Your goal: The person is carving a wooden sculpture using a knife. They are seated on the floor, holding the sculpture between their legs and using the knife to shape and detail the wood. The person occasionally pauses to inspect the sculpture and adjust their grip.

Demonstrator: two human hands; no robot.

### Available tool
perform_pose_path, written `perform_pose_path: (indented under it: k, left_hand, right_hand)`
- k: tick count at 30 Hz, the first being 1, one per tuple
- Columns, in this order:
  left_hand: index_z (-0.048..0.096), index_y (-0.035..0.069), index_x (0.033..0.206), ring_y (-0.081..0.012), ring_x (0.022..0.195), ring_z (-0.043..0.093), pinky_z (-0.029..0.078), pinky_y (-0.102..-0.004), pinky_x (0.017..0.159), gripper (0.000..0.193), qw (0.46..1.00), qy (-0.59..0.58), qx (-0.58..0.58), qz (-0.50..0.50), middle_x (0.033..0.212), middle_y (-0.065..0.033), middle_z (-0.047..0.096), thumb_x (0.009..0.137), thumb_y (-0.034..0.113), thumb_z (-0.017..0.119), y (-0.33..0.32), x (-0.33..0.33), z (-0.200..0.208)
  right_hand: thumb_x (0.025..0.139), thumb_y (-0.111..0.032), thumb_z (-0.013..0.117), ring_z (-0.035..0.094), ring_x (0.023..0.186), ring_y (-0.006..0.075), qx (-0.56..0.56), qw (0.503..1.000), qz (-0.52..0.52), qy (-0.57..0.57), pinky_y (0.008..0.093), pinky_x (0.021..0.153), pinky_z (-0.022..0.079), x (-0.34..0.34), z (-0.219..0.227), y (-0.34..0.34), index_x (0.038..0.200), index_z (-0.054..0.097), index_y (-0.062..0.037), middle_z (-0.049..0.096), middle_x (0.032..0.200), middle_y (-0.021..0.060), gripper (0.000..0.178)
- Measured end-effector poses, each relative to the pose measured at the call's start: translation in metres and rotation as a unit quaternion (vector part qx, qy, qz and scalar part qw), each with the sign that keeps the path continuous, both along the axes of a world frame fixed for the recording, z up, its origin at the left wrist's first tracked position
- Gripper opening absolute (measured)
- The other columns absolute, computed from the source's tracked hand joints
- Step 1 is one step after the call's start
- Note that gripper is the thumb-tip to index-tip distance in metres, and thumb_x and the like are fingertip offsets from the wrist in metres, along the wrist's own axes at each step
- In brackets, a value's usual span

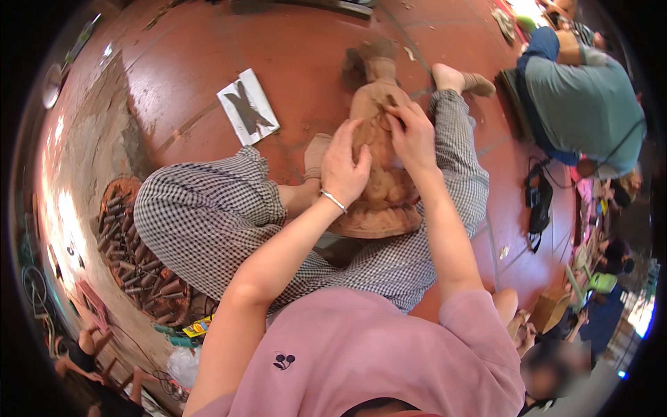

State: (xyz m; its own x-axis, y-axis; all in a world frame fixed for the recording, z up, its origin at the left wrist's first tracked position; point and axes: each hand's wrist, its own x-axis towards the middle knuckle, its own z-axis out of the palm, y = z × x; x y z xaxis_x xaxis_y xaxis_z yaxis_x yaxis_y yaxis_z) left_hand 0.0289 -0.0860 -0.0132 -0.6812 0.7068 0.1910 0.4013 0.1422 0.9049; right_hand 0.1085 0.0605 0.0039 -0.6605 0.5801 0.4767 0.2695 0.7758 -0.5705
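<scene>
My left hand point(342, 167) cups the reddish-brown clay figurine point(375, 139) while my right hand point(411, 135) fingertips pinch its surface, mid-shaping; gentle pressure seems needed.

Ahead: your clay figure point(379, 146) lies between your checked knees, hemmed in on both sides.
Upper left: bare red floor point(299, 48) gives you open passage, save one flat grey sheet point(248, 106).
Left: a round tray of clay pieces point(135, 257) blocks the way.
Right: another seated person point(583, 104) and a black strap point(538, 201) crowd that side.
</scene>
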Motion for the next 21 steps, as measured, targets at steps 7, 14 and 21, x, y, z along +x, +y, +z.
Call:
perform_pose_path:
  k: [7, 14, 21]
  left_hand:
    - [0.049, 0.006, 0.132, -0.0435, 0.122, 0.052, 0.043, -0.0467, 0.102, 0.048, 0.997, -0.070, 0.012, -0.009, 0.132, -0.0261, 0.054, 0.086, 0.013, 0.058, 0.001, 0.004, -0.004]
    - [0.050, 0.005, 0.134, -0.0343, 0.110, 0.060, 0.048, -0.0385, 0.092, 0.048, 0.998, 0.041, 0.034, 0.027, 0.129, -0.0194, 0.058, 0.087, 0.010, 0.059, 0.003, 0.005, -0.020]
    - [0.050, 0.005, 0.133, -0.0339, 0.105, 0.059, 0.048, -0.0396, 0.090, 0.048, 0.999, 0.016, 0.027, 0.021, 0.127, -0.0207, 0.058, 0.086, 0.010, 0.058, 0.000, 0.003, -0.019]
  right_hand:
    - [0.082, -0.001, 0.066, 0.065, 0.082, 0.0339, -0.058, 0.997, -0.051, -0.016, 0.0388, 0.071, 0.052, -0.029, 0.010, 0.012, 0.092, 0.068, -0.0014, 0.063, 0.088, 0.0143, 0.010]
    - [0.084, -0.005, 0.065, 0.063, 0.084, 0.0358, -0.019, 0.999, -0.036, -0.016, 0.0420, 0.072, 0.051, -0.016, 0.005, 0.005, 0.091, 0.069, -0.0027, 0.062, 0.090, 0.0157, 0.009]
    - [0.083, -0.005, 0.065, 0.063, 0.082, 0.0349, -0.072, 0.994, -0.067, -0.052, 0.0430, 0.071, 0.050, -0.008, 0.006, 0.000, 0.087, 0.067, -0.0031, 0.063, 0.086, 0.0145, 0.005]
